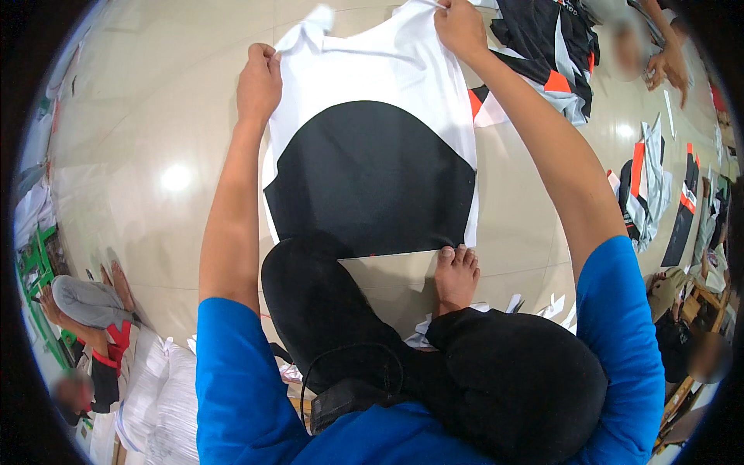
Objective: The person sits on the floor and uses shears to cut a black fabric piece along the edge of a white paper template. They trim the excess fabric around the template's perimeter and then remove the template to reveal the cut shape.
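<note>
A white fabric piece (364, 74) with a large black rounded panel (376, 182) is spread on the floor in front of me. At its far left edge my left hand (260, 84) is closed, pinching the white cloth. My right hand (461, 29) grips the far right edge of the same cloth, its fingers also closed. Between the hands the fabric is pulled out and somewhat wrinkled at the top. The black panel's near edge lies by my knee, and my bare foot (456, 275) touches its near right corner.
Black, white and orange cloth pieces (558, 58) lie in a pile at the far right. More cut pieces (647, 186) rest farther right. Another person's hand (668, 70) is at the upper right. White sacks (167, 395) stand at the lower left beside a seated person. White scraps lie near my foot.
</note>
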Demonstrator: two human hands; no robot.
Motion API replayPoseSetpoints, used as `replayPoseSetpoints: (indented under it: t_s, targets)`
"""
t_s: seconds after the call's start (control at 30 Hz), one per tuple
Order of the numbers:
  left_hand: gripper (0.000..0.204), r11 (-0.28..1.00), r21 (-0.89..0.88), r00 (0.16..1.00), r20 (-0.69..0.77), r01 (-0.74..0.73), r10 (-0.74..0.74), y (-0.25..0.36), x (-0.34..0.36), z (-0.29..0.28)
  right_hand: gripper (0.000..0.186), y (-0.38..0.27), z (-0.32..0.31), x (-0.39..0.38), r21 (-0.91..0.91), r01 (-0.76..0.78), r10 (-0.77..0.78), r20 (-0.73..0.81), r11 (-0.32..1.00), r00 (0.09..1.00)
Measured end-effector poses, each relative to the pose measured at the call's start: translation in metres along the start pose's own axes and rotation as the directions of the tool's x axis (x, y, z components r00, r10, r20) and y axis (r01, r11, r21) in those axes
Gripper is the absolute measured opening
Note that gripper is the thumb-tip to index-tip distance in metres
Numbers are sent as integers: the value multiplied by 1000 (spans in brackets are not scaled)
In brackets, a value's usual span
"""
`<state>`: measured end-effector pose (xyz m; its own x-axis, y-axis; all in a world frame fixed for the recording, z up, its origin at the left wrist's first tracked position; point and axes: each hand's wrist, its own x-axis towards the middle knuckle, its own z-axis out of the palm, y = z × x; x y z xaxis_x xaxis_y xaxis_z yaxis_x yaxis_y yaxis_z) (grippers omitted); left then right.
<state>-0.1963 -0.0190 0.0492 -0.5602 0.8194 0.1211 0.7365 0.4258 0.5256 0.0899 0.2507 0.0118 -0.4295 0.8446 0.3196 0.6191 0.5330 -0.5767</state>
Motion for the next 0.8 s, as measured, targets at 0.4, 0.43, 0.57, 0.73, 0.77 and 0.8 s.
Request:
replayPoseSetpoints:
  t_s: [0.4,0.43,0.57,0.73,0.77,0.8]
  targets:
    - [45,974,144,982,37,177,-184,-31,3,0,48,46,-48,-69,-56,123,-121,43,991,992]
    - [46,972,111,974,65,207,-215,-25,4,-2,44,61,-58,-76,-57,145,-143,36,988,989]
    - [54,942,331,987,-122,-60,106,-2,-23,7,29,105,-98,-84,-238,207,-214,-2,949,977]
    - [68,882,176,899,89,-438,428,65,-92,58,24,93,-122,-115,-176,188,-207,-93,966,974]
    - [69,872,155,881,181,-464,437,86,-108,66,24,81,-125,-131,-160,227,-244,-92,961,965]
    - [71,863,132,855,272,-488,442,104,-121,73,24,68,-127,-150,-144,266,-281,-91,953,955]
